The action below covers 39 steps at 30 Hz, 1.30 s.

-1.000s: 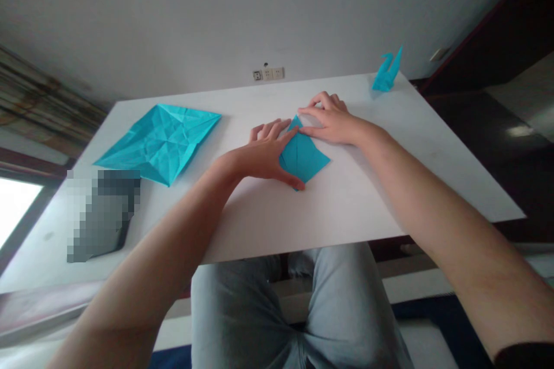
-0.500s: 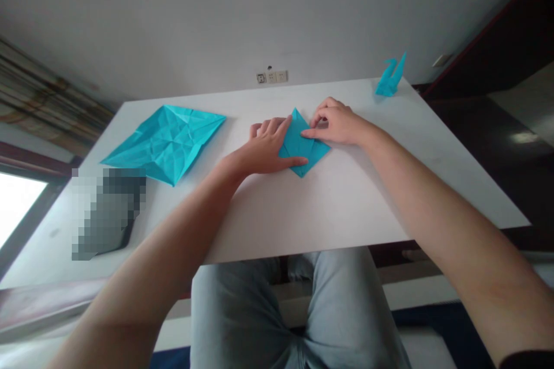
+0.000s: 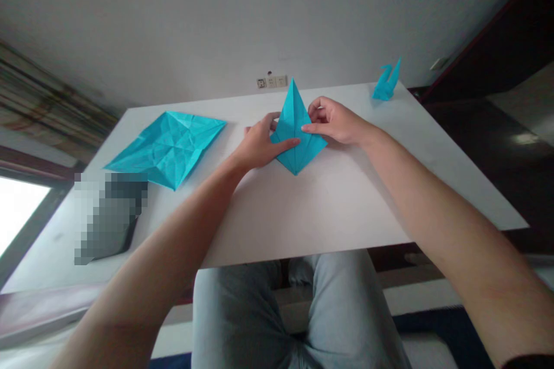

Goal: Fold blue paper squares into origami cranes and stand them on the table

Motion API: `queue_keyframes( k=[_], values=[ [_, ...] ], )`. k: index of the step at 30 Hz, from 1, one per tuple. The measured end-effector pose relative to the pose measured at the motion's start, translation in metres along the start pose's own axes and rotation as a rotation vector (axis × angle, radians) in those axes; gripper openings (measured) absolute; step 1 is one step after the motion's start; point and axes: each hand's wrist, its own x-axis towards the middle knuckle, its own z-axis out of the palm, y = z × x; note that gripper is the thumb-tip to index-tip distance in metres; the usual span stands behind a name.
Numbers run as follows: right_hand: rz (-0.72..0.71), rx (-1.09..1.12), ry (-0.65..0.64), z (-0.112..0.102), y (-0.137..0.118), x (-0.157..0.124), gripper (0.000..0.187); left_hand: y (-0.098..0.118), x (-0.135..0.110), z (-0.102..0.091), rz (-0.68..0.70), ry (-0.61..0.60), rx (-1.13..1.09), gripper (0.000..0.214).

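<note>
Raised since the earlier frame: blue folded-paper kite (image 3: 293, 106), its long point now standing, as seen, past the far edge of the white desk (image 3: 303, 213); judged to mean the piece is tipped up for handling rather than pressed flat, folding unfinished. Near the desk's left edge: dark object (image 3: 123, 210), pixelated, identity not told. Beyond it, toward the far left corner: creased blue sheet (image 3: 173, 144), opened out, corners lifted. Left hand (image 3: 262, 141): thumb across the kite's lower front, fingers at and behind its left side, partly hidden; a light pinch, closed to paper thickness. Kite itself: mid-desk, nearer the far edge, centre crease upright, blunt point toward the near edge. Right hand (image 3: 337, 121): thumb on the kite's front, fingers curled behind its right side, likewise pinching. At the far right corner: blue paper crane (image 3: 383, 91), upright, untouched.
</note>
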Motion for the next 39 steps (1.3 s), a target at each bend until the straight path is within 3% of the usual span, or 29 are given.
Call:
queue_keyframes(
  k=[3, 5, 9, 11, 16, 20, 24, 30, 35, 39],
  values=[
    [-0.058, 0.105, 0.033, 0.002, -0.008, 0.0, 0.058, -0.006, 0.007, 0.005, 0.021, -0.011, -0.332, 0.064],
    [-0.062, 0.125, 0.032, 0.002, -0.015, -0.002, 0.051, -0.011, 0.011, 0.01, 0.069, 0.034, -0.437, 0.057],
    [-0.102, 0.078, 0.039, 0.003, -0.024, -0.004, 0.043, -0.019, 0.012, 0.019, 0.199, 0.415, -0.172, 0.068],
    [-0.133, 0.032, 0.068, 0.004, -0.027, -0.004, 0.043, -0.019, 0.01, 0.02, 0.284, 0.488, -0.007, 0.061],
    [-0.193, -0.042, 0.174, 0.008, -0.028, -0.003, 0.041, -0.004, 0.003, 0.011, 0.473, 0.45, 0.11, 0.019],
    [-0.212, -0.082, 0.255, 0.01, -0.026, -0.003, 0.033, 0.012, -0.004, 0.004, 0.502, 0.434, 0.115, 0.02],
    [-0.25, -0.113, 0.253, 0.013, -0.028, -0.007, 0.03, 0.023, -0.008, 0.007, 0.532, 0.29, -0.058, 0.038],
    [-0.272, -0.089, 0.172, 0.021, -0.035, -0.012, 0.034, 0.032, -0.01, 0.013, 0.326, 0.165, -0.525, 0.073],
    [-0.373, -0.197, 0.149, 0.022, -0.033, -0.014, 0.042, 0.019, 0.002, 0.018, 0.172, 0.106, -0.845, 0.065],
    [-0.375, -0.357, 0.274, 0.016, -0.029, -0.012, 0.056, 0.01, 0.008, 0.018, 0.065, 0.087, -0.988, 0.064]
  ],
)
